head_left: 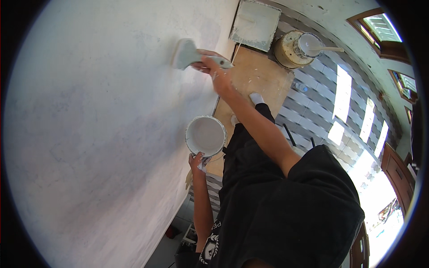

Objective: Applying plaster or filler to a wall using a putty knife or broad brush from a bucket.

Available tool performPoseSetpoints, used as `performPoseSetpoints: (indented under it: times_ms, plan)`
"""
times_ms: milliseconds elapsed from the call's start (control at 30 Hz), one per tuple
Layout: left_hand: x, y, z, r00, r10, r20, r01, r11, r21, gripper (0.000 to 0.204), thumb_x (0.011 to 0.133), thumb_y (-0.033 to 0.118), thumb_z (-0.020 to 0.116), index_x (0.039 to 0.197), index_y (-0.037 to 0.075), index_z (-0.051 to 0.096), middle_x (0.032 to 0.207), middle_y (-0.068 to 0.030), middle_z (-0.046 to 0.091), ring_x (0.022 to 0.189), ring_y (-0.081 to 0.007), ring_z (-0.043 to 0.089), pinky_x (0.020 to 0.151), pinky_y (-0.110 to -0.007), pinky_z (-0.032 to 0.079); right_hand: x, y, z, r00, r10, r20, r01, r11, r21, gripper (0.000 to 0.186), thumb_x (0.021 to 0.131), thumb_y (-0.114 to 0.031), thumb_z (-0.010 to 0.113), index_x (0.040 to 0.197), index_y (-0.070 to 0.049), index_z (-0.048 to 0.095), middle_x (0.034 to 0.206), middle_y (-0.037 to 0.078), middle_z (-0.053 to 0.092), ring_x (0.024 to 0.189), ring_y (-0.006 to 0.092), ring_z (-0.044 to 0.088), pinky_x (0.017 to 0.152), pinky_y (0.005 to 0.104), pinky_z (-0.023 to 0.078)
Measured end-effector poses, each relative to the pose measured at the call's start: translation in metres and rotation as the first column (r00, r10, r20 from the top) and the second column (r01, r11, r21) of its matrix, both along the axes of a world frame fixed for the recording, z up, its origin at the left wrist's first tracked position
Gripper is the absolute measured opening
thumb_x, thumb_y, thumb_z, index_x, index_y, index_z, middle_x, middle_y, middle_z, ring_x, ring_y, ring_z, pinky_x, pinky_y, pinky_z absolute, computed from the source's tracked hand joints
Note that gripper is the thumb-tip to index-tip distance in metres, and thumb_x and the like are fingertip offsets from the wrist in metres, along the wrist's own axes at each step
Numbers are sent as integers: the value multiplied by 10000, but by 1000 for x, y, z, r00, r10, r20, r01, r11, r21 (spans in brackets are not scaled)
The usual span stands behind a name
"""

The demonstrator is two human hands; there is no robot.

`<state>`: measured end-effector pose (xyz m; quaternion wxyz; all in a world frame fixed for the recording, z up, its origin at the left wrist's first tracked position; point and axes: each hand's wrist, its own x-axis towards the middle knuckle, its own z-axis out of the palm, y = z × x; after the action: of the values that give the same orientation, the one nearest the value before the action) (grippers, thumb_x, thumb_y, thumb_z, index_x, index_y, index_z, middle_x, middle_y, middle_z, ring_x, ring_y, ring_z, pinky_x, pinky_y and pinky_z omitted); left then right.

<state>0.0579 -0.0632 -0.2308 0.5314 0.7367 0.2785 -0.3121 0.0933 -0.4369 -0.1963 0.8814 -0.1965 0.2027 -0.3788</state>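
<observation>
A pale, paint-coated wide brush (185, 54) is pressed to or very near the mottled white wall (89, 134); its head is a little blurred. My right hand (214, 71) is closed round its handle. Below it, my left hand (198, 163) grips the lower rim of a round white bucket (205, 135) with pale grey-white paint inside. White smears mark the fingers of both hands.
My socked foot (256, 98) is on a tan board (263, 76). Beyond are a square paint-coated tray (254, 24), a round drum (286, 56) carrying a pot (309, 44) with a stick, a small bottle (300, 87) and patterned floor tiles (308, 107). Windows and doors line the right.
</observation>
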Motion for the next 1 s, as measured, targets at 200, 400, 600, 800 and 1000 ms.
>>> performPoseSetpoints:
  times_ms: [200, 400, 600, 800, 1000]
  plan:
    - [1, -3, 1, 1000, -1, -2, 1, 999, -34, 346, 728, -17, 626, 1012, 34, 437, 942, -156, 578, 794, -336, 654, 661, -480, 608, 19, -11, -53, 999, -40, 31, 37, 994, 100, 290, 918, -121, 583, 1151, 52, 594, 1028, 179, 673, 873, 275, 693, 856, 393, 574]
    - [-7, 7, 3, 999, 40, 32, -40, 999, -24, 323, 741, -11, 628, 1001, 35, 441, 923, -145, 574, 775, -337, 653, 660, -489, 607, 18, 5, -39, 999, -41, 9, 40, 994, 104, 293, 909, -97, 585, 1160, 53, 594, 1042, 182, 673, 895, 277, 693, 871, 386, 568]
    - [-7, 2, 5, 999, 25, 35, -23, 998, -56, 313, 759, -8, 622, 1006, 40, 435, 920, -142, 573, 792, -339, 653, 666, -501, 606, -4, -16, -55, 998, 2, -60, 2, 997, 73, 308, 912, -111, 575, 1169, 59, 589, 1039, 184, 675, 917, 279, 693, 871, 378, 569]
    - [-9, 7, 5, 998, 50, 42, -45, 992, -114, 344, 770, -9, 617, 1049, 32, 420, 961, -157, 566, 830, -350, 654, 682, -508, 607, -4, -21, 55, 996, -52, 71, 53, 999, -4, 282, 924, -110, 577, 1156, 50, 600, 1029, 180, 674, 911, 269, 692, 858, 368, 573]
    - [-8, 1, 9, 999, 16, 29, -11, 990, -141, 362, 764, 5, 627, 1064, 25, 425, 997, -166, 558, 841, -357, 650, 677, -495, 606, 24, -4, 66, 979, -117, 169, 129, 990, -63, 273, 932, -116, 577, 1151, 45, 602, 1061, 189, 666, 919, 273, 690, 877, 397, 567]
